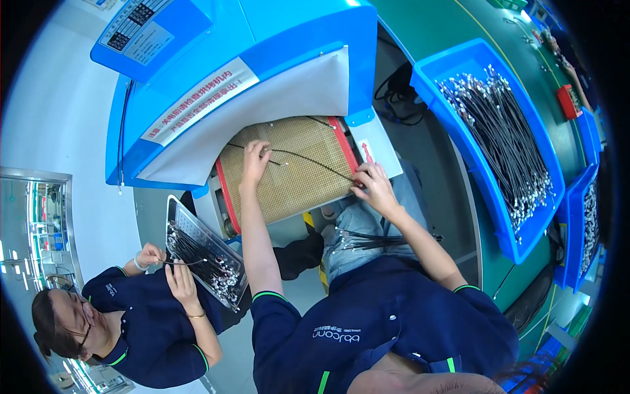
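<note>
A thin black cable [315,161] stretches over the tan mesh conveyor belt [289,190] of a blue machine. My left hand [254,161] is closed at the cable's left part, above the belt. At its other end, my right hand [375,188] pinches the cable beside the belt's red right edge [345,146]. Another short black cable lies on the mesh by my left fingers, and others lie deeper under the machine's curtain. Across my lap rests a bundle of black cables [371,240] with pale connectors.
The blue machine hood [289,39] with a grey curtain [295,92] overhangs the belt. At right, a large blue bin [453,154] of black cables stands by a green table [420,20]. On the left, a seated co-worker handles a cable over a tray [172,210] of cables.
</note>
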`<control>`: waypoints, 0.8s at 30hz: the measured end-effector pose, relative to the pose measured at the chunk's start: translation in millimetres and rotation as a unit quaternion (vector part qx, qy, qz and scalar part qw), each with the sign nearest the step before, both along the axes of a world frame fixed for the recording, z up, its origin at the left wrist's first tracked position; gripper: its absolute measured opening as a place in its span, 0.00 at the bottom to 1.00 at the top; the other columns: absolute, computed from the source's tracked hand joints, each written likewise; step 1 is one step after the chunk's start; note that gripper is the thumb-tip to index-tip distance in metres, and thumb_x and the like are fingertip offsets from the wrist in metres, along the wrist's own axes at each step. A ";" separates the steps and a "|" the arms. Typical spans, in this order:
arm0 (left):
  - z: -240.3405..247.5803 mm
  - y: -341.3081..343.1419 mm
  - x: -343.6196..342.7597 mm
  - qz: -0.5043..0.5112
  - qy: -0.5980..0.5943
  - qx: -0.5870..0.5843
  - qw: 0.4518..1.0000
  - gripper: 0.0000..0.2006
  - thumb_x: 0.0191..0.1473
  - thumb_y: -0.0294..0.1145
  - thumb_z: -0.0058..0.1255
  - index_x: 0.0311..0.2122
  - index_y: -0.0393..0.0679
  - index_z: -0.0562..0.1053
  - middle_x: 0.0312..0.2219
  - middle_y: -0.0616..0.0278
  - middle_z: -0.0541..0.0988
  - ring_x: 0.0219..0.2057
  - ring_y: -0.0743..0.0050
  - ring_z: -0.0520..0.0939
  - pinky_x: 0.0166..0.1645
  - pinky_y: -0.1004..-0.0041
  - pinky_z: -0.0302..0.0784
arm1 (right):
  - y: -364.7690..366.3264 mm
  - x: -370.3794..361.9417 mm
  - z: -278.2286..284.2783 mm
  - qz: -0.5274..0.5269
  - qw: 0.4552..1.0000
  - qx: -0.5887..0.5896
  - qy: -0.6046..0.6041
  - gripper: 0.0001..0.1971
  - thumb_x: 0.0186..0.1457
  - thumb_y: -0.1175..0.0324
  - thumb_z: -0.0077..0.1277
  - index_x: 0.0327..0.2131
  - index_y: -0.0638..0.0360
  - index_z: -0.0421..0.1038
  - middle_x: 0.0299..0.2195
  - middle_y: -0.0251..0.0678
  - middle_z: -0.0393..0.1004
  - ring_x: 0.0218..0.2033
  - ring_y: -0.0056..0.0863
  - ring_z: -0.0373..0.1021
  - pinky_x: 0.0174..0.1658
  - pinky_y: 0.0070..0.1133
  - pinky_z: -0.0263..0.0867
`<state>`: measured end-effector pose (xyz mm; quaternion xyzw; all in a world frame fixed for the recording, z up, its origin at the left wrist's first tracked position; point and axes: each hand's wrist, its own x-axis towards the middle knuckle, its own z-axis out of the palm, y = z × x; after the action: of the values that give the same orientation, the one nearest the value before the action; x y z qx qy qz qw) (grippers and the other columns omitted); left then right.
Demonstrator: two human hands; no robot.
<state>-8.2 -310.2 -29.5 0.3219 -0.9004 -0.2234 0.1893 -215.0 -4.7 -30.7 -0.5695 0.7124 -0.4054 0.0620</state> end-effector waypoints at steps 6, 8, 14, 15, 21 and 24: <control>37.2 64.1 19.7 0.080 0.065 -0.056 0.993 0.16 0.55 0.28 0.49 0.49 0.42 0.70 0.48 0.52 0.70 0.53 0.52 0.67 0.58 0.63 0.62 | 59.9 -14.3 3.6 0.001 0.994 -0.008 -0.106 0.10 0.50 0.71 0.55 0.38 0.58 0.73 0.34 0.39 0.72 0.39 0.39 0.69 0.44 0.28 0.66; 38.2 107.1 29.4 0.103 0.099 -0.056 0.988 0.15 0.55 0.26 0.49 0.49 0.41 0.70 0.47 0.52 0.71 0.52 0.53 0.70 0.56 0.63 0.64 | 86.0 -19.4 -3.7 0.025 0.978 0.123 -0.167 0.09 0.50 0.70 0.55 0.36 0.59 0.73 0.34 0.40 0.72 0.40 0.38 0.69 0.44 0.29 0.66; 11.7 221.0 33.3 0.084 0.098 0.097 0.987 0.12 0.54 0.23 0.48 0.45 0.38 0.72 0.43 0.53 0.74 0.48 0.55 0.73 0.55 0.64 0.66 | 131.0 -9.9 -38.9 0.161 0.905 0.385 -0.086 0.12 0.47 0.65 0.57 0.36 0.59 0.74 0.36 0.41 0.75 0.44 0.40 0.70 0.49 0.33 0.64; 5.7 235.4 31.8 0.079 0.092 0.139 0.983 0.11 0.54 0.24 0.48 0.44 0.39 0.72 0.42 0.53 0.74 0.48 0.55 0.74 0.54 0.65 0.66 | 133.9 -7.0 -43.2 0.166 0.900 0.395 -0.077 0.12 0.47 0.66 0.57 0.36 0.59 0.74 0.36 0.41 0.75 0.43 0.41 0.70 0.48 0.33 0.65; -22.2 279.0 33.7 0.008 -0.012 0.268 0.963 0.15 0.54 0.26 0.49 0.48 0.41 0.70 0.46 0.53 0.72 0.50 0.52 0.71 0.55 0.65 0.66 | 135.8 -2.1 -42.8 0.136 0.890 0.423 -0.098 0.10 0.47 0.66 0.57 0.34 0.58 0.73 0.35 0.41 0.75 0.41 0.42 0.71 0.45 0.33 0.66; -35.8 284.7 34.9 -0.038 -0.026 0.277 0.960 0.19 0.54 0.26 0.49 0.52 0.41 0.67 0.52 0.51 0.68 0.54 0.51 0.68 0.58 0.65 0.63 | 134.7 -5.0 -34.5 0.127 0.906 0.385 -0.120 0.09 0.48 0.66 0.56 0.34 0.58 0.74 0.34 0.40 0.75 0.39 0.41 0.72 0.44 0.33 0.67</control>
<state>26.7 -25.5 -65.3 0.3331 -0.8193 -0.4627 0.0605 -220.0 130.1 -65.2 -0.5341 0.7219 -0.1540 0.4122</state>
